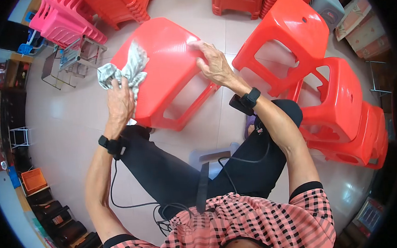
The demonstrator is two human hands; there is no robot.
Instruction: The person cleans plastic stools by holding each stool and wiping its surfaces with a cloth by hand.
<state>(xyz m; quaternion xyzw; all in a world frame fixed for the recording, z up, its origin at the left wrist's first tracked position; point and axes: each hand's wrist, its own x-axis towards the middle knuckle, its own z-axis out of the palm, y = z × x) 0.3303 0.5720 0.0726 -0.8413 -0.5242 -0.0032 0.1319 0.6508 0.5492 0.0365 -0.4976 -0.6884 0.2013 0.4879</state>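
Note:
A red plastic stool [162, 58] lies tipped in front of my knees, its glossy seat and one leg opening facing me. My left hand [120, 100] is closed on a crumpled white-and-grey cloth [135, 64], which rests against the stool's left side. At the stool's right edge, my right hand [213, 65] grips the rim with its fingers curved over it. Both wrists wear black bands with small devices, and cables hang near my lap.
More red stools stand to the right, one [288, 38] upright near my right hand. Stacked pink stools [63, 21] and red stools [120, 7] are at the back. A metal-framed stand [76, 56] is at the left. Beneath me is a pale blue stool [213, 157].

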